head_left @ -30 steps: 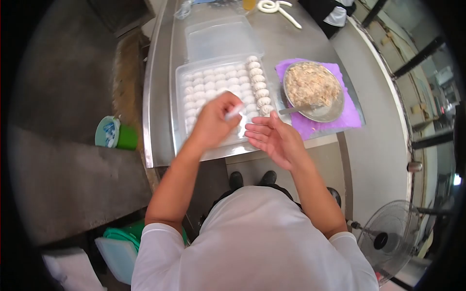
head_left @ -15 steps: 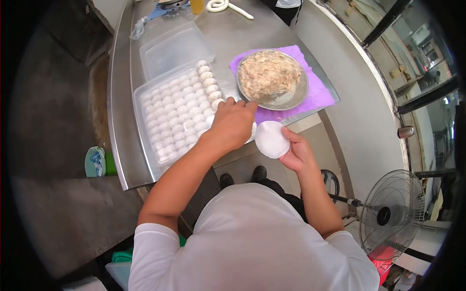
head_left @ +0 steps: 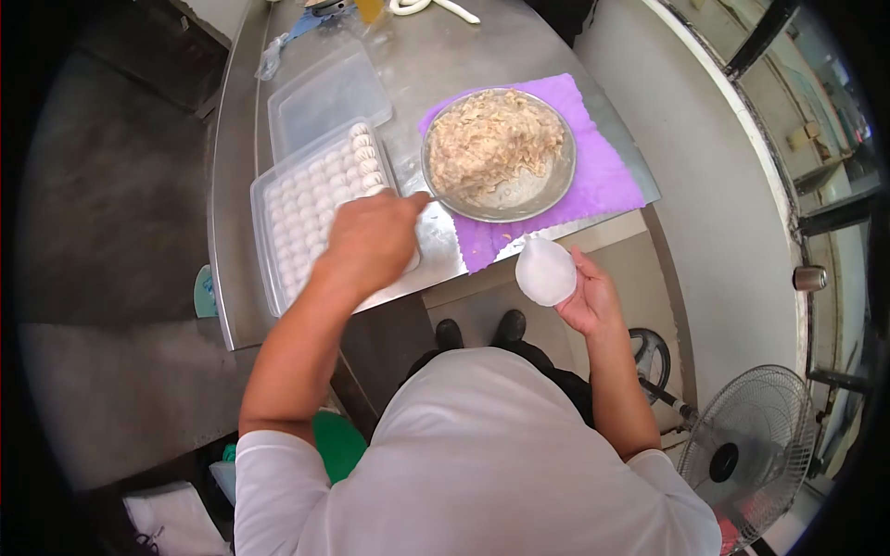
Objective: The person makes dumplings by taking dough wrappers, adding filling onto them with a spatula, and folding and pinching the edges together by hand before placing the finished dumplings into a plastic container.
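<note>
My left hand (head_left: 375, 236) is closed round the handle of a metal spatula, whose blade reaches over the left rim of a metal bowl (head_left: 567, 176) into the pale, chunky filling (head_left: 496, 139). Palm up, my right hand (head_left: 591, 296) holds a thin, round white wrapper (head_left: 546, 271) near the table's front edge. Below and left of the bowl is a clear plastic tray (head_left: 261, 222) with rows of white dough pieces, partly hidden by my left hand and forearm. Pleated dumplings (head_left: 369, 166) line its right side.
The bowl rests on a purple cloth (head_left: 603, 176). Behind the tray lies a clear lid (head_left: 324, 97). White dough rope (head_left: 454, 11) is at the table's far end. A standing fan (head_left: 742, 454) is at lower right, a green bin (head_left: 204, 292) at left.
My left hand let go of the wrapper, which is now in my right hand, and took hold of the spatula at the bowl. The view has shifted, with tray and bowl further left.
</note>
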A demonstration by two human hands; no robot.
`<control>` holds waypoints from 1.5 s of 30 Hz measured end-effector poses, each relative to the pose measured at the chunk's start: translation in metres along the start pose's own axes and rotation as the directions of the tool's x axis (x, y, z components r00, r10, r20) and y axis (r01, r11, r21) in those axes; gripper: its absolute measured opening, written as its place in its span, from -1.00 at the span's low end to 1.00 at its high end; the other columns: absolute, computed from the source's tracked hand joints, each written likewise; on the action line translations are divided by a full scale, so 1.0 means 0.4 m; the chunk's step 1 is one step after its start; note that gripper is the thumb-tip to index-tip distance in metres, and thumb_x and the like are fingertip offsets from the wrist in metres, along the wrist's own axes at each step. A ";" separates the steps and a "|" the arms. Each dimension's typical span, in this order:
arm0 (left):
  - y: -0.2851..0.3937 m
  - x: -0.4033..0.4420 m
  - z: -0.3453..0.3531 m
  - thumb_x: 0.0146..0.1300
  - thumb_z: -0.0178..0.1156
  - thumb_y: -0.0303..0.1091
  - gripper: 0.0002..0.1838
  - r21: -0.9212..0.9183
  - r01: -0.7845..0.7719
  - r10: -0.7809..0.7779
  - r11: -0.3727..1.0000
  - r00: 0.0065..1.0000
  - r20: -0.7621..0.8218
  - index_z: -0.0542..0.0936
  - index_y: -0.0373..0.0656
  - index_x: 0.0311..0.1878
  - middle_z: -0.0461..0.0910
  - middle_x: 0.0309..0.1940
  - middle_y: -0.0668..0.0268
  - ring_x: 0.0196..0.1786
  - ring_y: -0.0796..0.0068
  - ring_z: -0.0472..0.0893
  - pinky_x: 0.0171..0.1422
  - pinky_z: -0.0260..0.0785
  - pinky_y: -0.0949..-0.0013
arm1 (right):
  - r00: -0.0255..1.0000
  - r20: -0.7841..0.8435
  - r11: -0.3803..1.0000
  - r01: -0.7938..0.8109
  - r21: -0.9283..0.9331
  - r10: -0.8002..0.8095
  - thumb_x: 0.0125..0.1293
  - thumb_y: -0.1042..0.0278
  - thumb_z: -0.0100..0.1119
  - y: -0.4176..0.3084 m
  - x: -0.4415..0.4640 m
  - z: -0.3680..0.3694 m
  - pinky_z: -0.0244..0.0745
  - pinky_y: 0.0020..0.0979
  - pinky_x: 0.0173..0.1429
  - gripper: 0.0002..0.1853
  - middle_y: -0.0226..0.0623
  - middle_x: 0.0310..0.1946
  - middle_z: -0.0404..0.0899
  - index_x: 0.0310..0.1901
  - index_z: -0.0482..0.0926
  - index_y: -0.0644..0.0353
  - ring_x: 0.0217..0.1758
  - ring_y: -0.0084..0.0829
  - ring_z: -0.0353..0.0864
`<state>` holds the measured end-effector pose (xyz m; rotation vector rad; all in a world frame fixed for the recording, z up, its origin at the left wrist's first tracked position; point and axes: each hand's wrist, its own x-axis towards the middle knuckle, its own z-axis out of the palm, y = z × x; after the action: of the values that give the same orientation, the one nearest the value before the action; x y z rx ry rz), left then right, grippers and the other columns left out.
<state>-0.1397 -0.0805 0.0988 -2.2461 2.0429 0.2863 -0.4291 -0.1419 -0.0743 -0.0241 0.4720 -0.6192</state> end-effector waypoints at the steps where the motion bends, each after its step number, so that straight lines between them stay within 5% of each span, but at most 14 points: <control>1: 0.007 -0.006 0.002 0.15 0.04 -0.58 -0.40 0.008 0.010 -0.010 1.000 1.000 0.006 0.58 -0.06 0.30 0.64 -0.16 -0.03 -0.09 -0.01 0.68 0.02 0.52 0.03 | 1.000 -0.008 1.000 -0.014 0.012 0.014 0.58 0.14 0.00 -0.010 0.003 -0.003 0.39 0.00 0.47 -0.46 0.04 0.32 0.48 0.35 0.34 0.44 0.36 -0.06 0.52; 3: 0.007 -0.013 0.018 0.14 0.03 -0.57 -0.42 0.059 0.137 -0.135 0.989 0.990 -0.036 0.62 -0.05 0.27 0.64 -0.21 -0.02 -0.16 -0.02 0.68 -0.01 0.52 0.02 | 1.000 -0.015 1.000 -0.014 -0.024 0.013 0.58 0.15 -0.01 -0.021 0.017 -0.002 0.40 0.00 0.47 -0.47 0.05 0.31 0.49 0.34 0.34 0.45 0.35 -0.06 0.52; 9: 0.035 0.013 0.042 0.16 0.02 -0.58 -0.44 0.128 0.077 -0.089 0.989 0.992 0.091 0.63 -0.08 0.26 0.63 -0.28 -0.06 -0.18 -0.01 0.68 -0.06 0.51 -0.02 | 0.994 -0.105 0.995 -0.004 -0.095 -0.006 0.61 0.20 -0.06 -0.030 0.064 -0.005 0.42 -0.01 0.45 -0.51 0.08 0.27 0.51 0.33 0.34 0.46 0.34 -0.07 0.53; 12: 0.026 -0.003 -0.006 0.19 0.00 -0.58 -0.48 0.074 0.138 -0.135 0.988 0.990 -0.041 0.63 -0.13 0.24 0.64 -0.30 -0.07 -0.19 -0.04 0.68 -0.05 0.51 -0.03 | 0.992 -0.127 0.997 -0.025 -0.074 0.015 0.61 0.21 -0.08 -0.035 0.061 0.011 0.42 -0.01 0.45 -0.52 0.08 0.27 0.50 0.33 0.33 0.47 0.35 -0.07 0.52; 17: 0.050 0.012 0.006 0.18 0.01 -0.59 -0.51 0.089 0.125 -0.134 0.988 0.986 0.100 0.65 -0.16 0.17 0.67 -0.25 -0.06 -0.17 -0.07 0.69 -0.03 0.51 -0.02 | 0.989 -0.131 0.994 -0.081 -0.073 0.071 0.61 0.20 -0.08 -0.046 0.059 0.029 0.41 -0.01 0.46 -0.51 0.06 0.28 0.50 0.33 0.34 0.46 0.35 -0.07 0.52; 23: 0.041 0.040 0.053 0.14 0.02 -0.62 -0.45 -0.028 0.124 -0.118 0.992 0.979 0.164 0.64 -0.12 0.22 0.70 -0.15 -0.06 0.00 -0.07 0.67 0.10 0.49 -0.03 | 0.998 -0.060 0.990 -0.035 -0.137 0.027 0.61 0.18 -0.10 -0.046 0.087 0.049 0.42 -0.04 0.46 -0.51 0.04 0.30 0.49 0.33 0.34 0.45 0.35 -0.08 0.52; 27: 0.059 0.043 0.070 0.12 0.00 -0.66 -0.42 -0.234 0.096 -0.053 0.967 0.981 0.184 0.64 -0.13 0.23 0.70 -0.14 -0.11 -0.01 -0.06 0.68 0.17 0.49 0.00 | 0.999 -0.052 0.995 -0.009 -0.100 0.004 0.62 0.18 -0.12 -0.054 0.096 0.057 0.42 -0.01 0.46 -0.52 0.04 0.28 0.50 0.31 0.35 0.44 0.35 -0.06 0.52; 29: 0.044 0.048 0.092 0.12 0.01 -0.66 -0.44 -0.513 0.096 -0.054 0.853 0.994 0.097 0.65 -0.14 0.21 0.69 -0.14 -0.13 -0.02 -0.08 0.68 0.18 0.48 0.02 | 0.999 -0.054 0.996 0.000 -0.087 -0.004 0.62 0.18 -0.12 -0.057 0.094 0.063 0.42 0.00 0.45 -0.53 0.05 0.28 0.50 0.31 0.35 0.43 0.35 -0.06 0.52; 36: 0.068 0.035 0.101 0.13 0.02 -0.66 -0.45 -0.223 0.195 -0.196 0.955 0.980 0.021 0.66 -0.13 0.20 0.69 -0.22 -0.08 -0.07 -0.07 0.67 0.06 0.50 0.04 | 0.995 -0.092 0.995 0.026 -0.094 -0.035 0.62 0.18 -0.12 -0.062 0.093 0.044 0.44 0.01 0.44 -0.54 0.05 0.25 0.51 0.29 0.36 0.43 0.34 -0.06 0.53; 39: 0.073 0.071 0.103 0.11 0.04 -0.64 -0.44 -0.195 0.051 -0.061 0.980 0.997 -0.044 0.66 -0.09 0.20 0.69 -0.24 -0.04 -0.10 -0.07 0.66 0.03 0.50 0.03 | 0.993 -0.102 0.992 0.042 -0.121 -0.054 0.61 0.19 -0.10 -0.068 0.094 0.046 0.46 0.00 0.41 -0.56 0.03 0.23 0.53 0.28 0.37 0.41 0.31 -0.08 0.56; 41: 0.076 0.091 0.075 0.07 0.06 -0.64 -0.42 -0.082 -0.010 0.016 0.997 0.996 0.082 0.68 -0.05 0.19 0.69 -0.22 -0.02 -0.07 -0.05 0.67 0.05 0.50 0.03 | 0.992 -0.106 0.989 0.048 -0.137 -0.063 0.61 0.19 -0.09 -0.069 0.097 0.052 0.47 -0.01 0.40 -0.57 0.02 0.22 0.54 0.27 0.38 0.40 0.30 -0.09 0.57; 45: 0.068 0.069 0.033 0.05 0.06 -0.64 -0.42 -0.109 0.021 -0.015 0.994 0.998 0.060 0.68 -0.07 0.17 0.70 -0.22 -0.05 -0.07 -0.05 0.67 0.06 0.50 0.00 | 0.989 -0.096 0.982 0.096 -0.164 -0.113 0.60 0.19 -0.07 -0.079 0.093 0.051 0.48 -0.01 0.39 -0.58 -0.02 0.20 0.56 0.25 0.40 0.38 0.28 -0.11 0.58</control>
<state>-0.1653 -0.1075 0.0820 -2.2873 2.0235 0.4691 -0.4113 -0.1909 -0.0666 -0.1694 0.6240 -0.6870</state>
